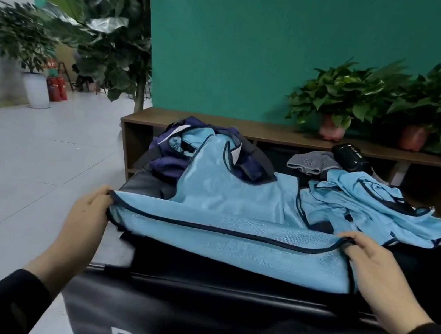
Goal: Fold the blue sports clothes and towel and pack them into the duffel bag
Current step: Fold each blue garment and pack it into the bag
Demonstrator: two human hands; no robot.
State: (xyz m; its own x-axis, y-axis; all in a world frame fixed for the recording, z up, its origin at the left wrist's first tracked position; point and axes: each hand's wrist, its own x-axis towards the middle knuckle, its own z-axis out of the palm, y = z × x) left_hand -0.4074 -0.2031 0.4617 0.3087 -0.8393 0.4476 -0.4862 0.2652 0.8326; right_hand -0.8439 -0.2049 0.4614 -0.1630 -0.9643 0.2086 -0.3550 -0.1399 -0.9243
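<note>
A light blue sleeveless sports top (234, 198) with dark trim lies spread on a black padded box (219, 311). Its near hem is lifted and folded over. My left hand (87, 218) pinches the hem's left corner. My right hand (371, 265) pinches the right corner. A second crumpled light blue garment (374, 211) lies to the right. A dark navy duffel bag (204, 150) sits at the back left, with blue fabric over its opening. A grey towel (312, 161) lies behind, at the back.
A low wooden shelf (276, 134) runs along the green wall behind, with potted plants (339, 99) on top and a black bottle (351, 157) lying near it. Tiled floor (26, 165) is to the left, with fire extinguishers (57, 87) and tall plants.
</note>
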